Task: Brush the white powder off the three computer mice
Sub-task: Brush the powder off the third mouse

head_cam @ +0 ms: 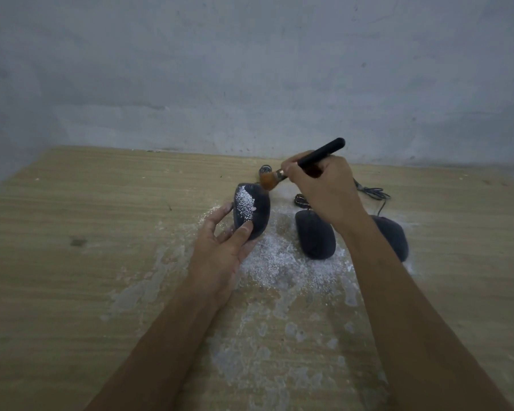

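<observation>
Three black computer mice are on the wooden table [72, 203]. My left hand [223, 244] grips the left mouse [257, 212] from below and tilts it up; a patch of white powder [244, 207] covers its left side. My right hand [321, 188] holds a black-handled brush [318, 154], whose brown bristles [269, 180] touch the top right edge of that mouse. The middle mouse [315, 235] and the right mouse [393, 235] lie flat and look free of powder; my right forearm hides part of the right one.
Loose white powder [282, 262] is scattered on the table between and in front of the mice, with smeared patches nearer me. Coiled mouse cables [371, 192] lie behind the mice. A grey wall [250, 69] rises at the table's far edge.
</observation>
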{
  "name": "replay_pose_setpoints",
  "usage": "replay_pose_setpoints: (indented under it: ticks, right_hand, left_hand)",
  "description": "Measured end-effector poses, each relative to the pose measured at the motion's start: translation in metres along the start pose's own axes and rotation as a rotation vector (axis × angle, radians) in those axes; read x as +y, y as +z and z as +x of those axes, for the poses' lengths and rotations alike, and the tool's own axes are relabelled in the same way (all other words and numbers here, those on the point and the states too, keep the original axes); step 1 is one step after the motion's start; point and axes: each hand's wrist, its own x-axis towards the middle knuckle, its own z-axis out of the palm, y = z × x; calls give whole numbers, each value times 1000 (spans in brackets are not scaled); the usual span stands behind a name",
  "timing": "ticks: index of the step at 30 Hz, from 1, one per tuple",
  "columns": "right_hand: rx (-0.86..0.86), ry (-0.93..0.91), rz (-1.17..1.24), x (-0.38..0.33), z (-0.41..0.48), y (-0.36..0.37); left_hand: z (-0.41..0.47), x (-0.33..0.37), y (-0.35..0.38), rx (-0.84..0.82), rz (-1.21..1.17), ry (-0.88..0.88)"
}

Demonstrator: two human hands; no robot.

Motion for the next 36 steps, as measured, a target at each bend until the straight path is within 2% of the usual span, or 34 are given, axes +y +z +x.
replay_pose_setpoints:
  ticks: [4,9,14,18,22,27,32,36]
  right_hand:
    - [-89,-14,-16,-1,-2,5]
    - [25,-33,30,0,0,13]
    - [5,-1,-6,5,0,18]
    - [113,14,36,6,4,21]
    - [28,-22,23,5,2,24]
    - [157,0,160,4,5,24]
    - [-4,-5,42,7,1,25]
    - [163,6,122,7,4,20]
  left_hand:
    - [1,-2,-2,-15,64,11]
    - [-4,-4,-1,-64,115,7]
    - [-7,-3,-1,-87,138,3]
    - [-8,-4,-2,-101,138,0]
    - [-8,-6,-3,-136,170,4]
    - [-7,-6,-3,-132,168,5]
    - [-6,-6,-3,-128,169,4]
    - [-5,-5,-3,-132,140,5]
